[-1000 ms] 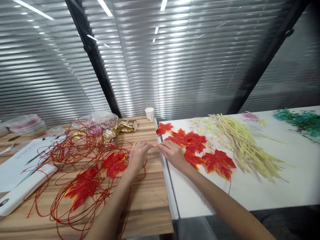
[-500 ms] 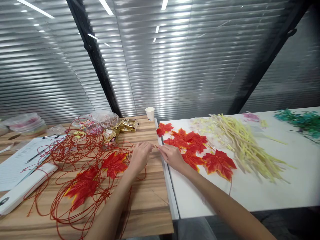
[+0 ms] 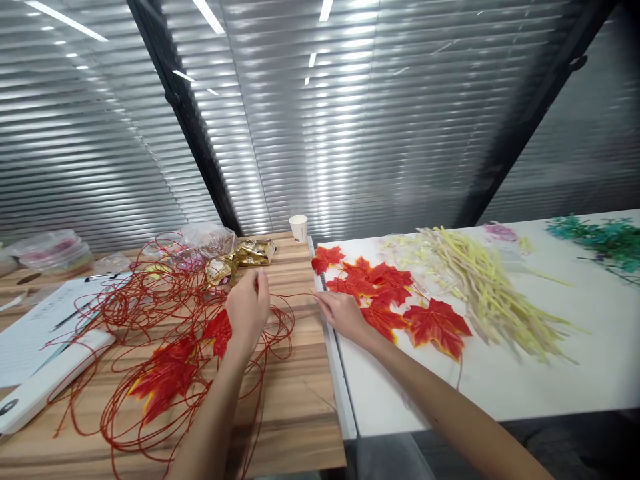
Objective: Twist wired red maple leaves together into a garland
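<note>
My right hand (image 3: 345, 315) is closed in a pinch on the end of a thin red cord (image 3: 295, 295), over the seam between the two tables. From there the cord runs nearly straight left to my left hand (image 3: 249, 308), which is closed with its fingers curled around it; the exact grip is partly hidden. Beneath my left hand and arm spreads a loose tangle of red cord (image 3: 145, 300). A red maple leaf (image 3: 167, 377) lies in it, and another leaf (image 3: 217, 331) is partly covered by my left hand. Several red maple leaves (image 3: 435, 327) lie beside my right hand.
Gold packets (image 3: 255, 252) and a paper cup (image 3: 299, 229) stand at the wooden table's back. A clipboard (image 3: 55, 307) and a long white device (image 3: 55, 383) lie left. On the white table are yellow strips (image 3: 480, 287) and green artificial foliage (image 3: 605, 243).
My left hand has moved left, away from my right hand, and a stretch of red cord now shows between them. My right hand keeps its pinch in nearly the same place.
</note>
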The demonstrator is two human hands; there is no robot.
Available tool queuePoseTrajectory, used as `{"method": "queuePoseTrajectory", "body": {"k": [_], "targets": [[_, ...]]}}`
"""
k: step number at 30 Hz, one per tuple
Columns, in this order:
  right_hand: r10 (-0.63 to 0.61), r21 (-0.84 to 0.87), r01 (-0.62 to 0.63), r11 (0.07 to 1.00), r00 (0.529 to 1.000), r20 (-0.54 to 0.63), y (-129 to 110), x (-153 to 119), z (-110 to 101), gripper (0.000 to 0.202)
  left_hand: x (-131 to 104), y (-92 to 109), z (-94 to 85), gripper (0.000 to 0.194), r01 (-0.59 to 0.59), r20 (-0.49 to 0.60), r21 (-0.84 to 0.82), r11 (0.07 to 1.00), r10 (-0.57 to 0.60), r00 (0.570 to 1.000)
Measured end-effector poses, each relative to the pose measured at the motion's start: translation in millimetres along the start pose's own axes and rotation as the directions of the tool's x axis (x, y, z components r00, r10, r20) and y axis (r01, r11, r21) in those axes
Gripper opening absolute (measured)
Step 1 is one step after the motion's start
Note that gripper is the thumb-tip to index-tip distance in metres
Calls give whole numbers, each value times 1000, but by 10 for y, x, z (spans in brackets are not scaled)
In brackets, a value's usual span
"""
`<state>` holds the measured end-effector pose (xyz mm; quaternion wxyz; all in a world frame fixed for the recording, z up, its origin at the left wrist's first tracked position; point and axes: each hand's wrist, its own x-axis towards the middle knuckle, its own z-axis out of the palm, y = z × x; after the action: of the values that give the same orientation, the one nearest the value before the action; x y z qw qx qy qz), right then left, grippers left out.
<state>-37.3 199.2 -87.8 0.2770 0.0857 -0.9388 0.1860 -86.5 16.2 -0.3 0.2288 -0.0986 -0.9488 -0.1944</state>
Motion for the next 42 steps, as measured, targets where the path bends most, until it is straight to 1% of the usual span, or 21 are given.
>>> {"method": "queuePoseTrajectory", "body": {"k": [1, 2, 3, 4, 6, 9, 11, 13, 16, 19, 25, 28, 30, 32, 34, 36, 38, 39, 41, 42], "targets": [[7, -2, -7, 1000, 1000, 6, 3, -1, 1, 27, 36, -40, -63, 41, 55, 104, 74, 996, -63, 993], [12, -1, -12, 1000, 1000, 11, 7, -1, 2, 27, 68, -85, -114, 41, 99, 198, 161, 982, -130, 971], [17, 1, -17, 1000, 1000, 15, 10, 0, 3, 28, 95, -134, -152, 40, 120, 268, 242, 963, -185, 945], [20, 3, -20, 1000, 1000, 18, 12, 0, 3, 28, 117, -184, -177, 40, 127, 311, 309, 943, -226, 923], [27, 6, -27, 1000, 999, 19, 16, 2, 3, 28, 143, -289, -191, 41, 128, 340, 399, 908, -276, 899], [34, 5, -34, 999, 999, 29, 16, 4, 0, 29, 159, -433, -162, 40, 109, 376, 469, 876, -310, 873], [37, 5, -38, 999, 999, 37, 13, 3, -6, 29, 166, -508, -136, 41, 96, 423, 482, 871, -328, 845], [42, 7, -43, 999, 998, 43, 9, 2, -11, 30, 174, -558, -110, 43, 91, 455, 474, 876, -331, 827], [43, 9, -44, 999, 997, 57, 4, 0, -16, 30, 183, -597, -72, 48, 51, 487, 459, 887, -299, 821], [51, 3, -52, 999, 996, 69, 2, -1, -20, 31, 188, -616, -43, 48, 8, 524, 466, 885, -283, 803], [51, -2, -51, 999, 996, 75, 6, 4, -27, 30, 194, -645, -47, 34, -40, 571, 481, 876, -278, 772], [54, -1, -54, 999, 995, 78, 10, 8, -24, 30, 191, -659, -51, 31, -50, 584, 485, 873, -281, 762], [57, -3, -57, 998, 995, 86, 13, 7, -20, 31, 188, -671, -41, 30, -58, 588, 479, 876, -270, 762], [59, -5, -58, 998, 994, 96, 16, 4, -15, 31, 185, -681, -25, 29, -60, 579, 469, 881, -256, 774], [63, -6, -63, 998, 993, 101, 17, 1, -12, 31, 187, -682, -12, 28, -57, 549, 458, 887, -232, 803], [65, -6, -65, 998, 993, 99, 14, -2, -13, 32, 194, -665, -8, 25, -62, 508, 430, 901, -185, 841], [65, -7, -64, 998, 993, 95, 8, -2, -18, 32, 204, -625, -19, 22, -51, 445, 385, 921, -137, 885], [63, -7, -62, 998, 994, 93, 6, -1, -21, 32, 210, -597, -28, 22, -28, 400, 364, 931, -129, 907], [60, -5, -59, 998, 994, 88, 1, 1, -26, 32, 221, -533, -49, 24, 46, 282, 332, 942, -146, 948], [58, -4, -58, 998, 995, 86, 1, 2, -26, 32, 225, -501, -58, 25, 89, 217, 318, 944, -164, 962]]}}
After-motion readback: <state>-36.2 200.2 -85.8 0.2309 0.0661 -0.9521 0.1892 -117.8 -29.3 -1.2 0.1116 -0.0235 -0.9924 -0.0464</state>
